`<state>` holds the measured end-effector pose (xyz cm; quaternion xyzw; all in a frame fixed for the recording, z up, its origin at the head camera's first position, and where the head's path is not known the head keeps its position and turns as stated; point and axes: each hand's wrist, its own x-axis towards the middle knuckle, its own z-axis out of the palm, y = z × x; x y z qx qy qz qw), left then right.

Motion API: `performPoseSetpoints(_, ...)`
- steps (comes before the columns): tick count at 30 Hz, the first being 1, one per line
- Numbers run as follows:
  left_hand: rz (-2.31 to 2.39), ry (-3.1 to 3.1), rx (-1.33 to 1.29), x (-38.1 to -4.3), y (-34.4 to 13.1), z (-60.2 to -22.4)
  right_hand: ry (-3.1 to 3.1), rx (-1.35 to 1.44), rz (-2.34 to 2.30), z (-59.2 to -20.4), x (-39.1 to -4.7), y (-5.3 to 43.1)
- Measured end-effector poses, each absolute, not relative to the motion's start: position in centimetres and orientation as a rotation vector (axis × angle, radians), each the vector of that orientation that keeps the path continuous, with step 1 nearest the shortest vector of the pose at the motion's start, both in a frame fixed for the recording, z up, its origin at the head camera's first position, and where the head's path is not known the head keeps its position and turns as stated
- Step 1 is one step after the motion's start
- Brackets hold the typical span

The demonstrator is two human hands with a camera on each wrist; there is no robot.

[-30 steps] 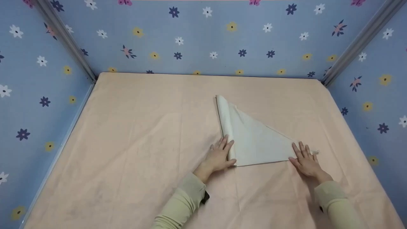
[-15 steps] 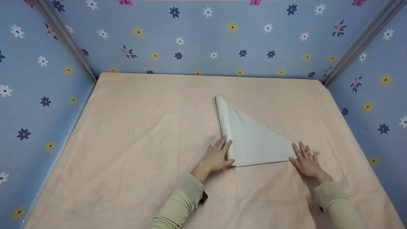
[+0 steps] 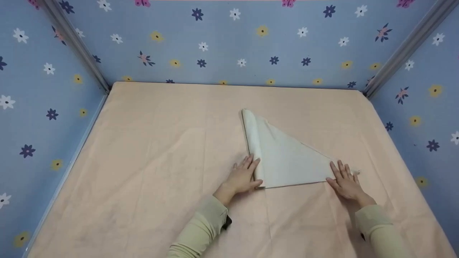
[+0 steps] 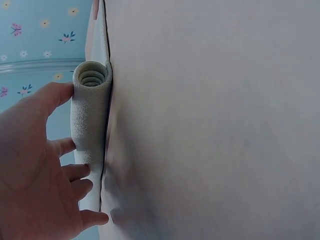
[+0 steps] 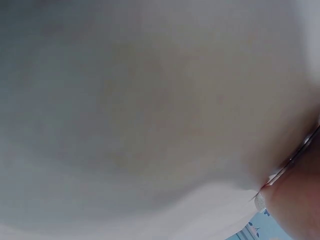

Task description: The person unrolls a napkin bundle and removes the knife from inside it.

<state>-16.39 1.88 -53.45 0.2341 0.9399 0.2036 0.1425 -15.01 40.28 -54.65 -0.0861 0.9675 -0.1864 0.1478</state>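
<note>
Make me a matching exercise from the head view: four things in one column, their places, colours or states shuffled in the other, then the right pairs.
Things:
1. Left hand
2. Right hand
3. Pale cloth
4. Table cover

Places, colours or states:
A. Peach
B. At the narrow, unrolled end
C. Partly rolled up
D. Touching the rolled side

Pairs: 1-D, 2-B, 3-C, 4-A

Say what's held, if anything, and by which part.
Nothing is gripped: the left hand rests on the rolled edge of the cloth, the right hand on its narrow end.
</note>
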Motion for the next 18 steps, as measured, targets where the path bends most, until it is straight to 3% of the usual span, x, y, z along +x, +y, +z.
performPoseSetpoints(18,0.479,2.742,0.693,-16.60,1.51,-53.14,2.812,-0.260,-0.555,-54.71,-14.97,40.23)
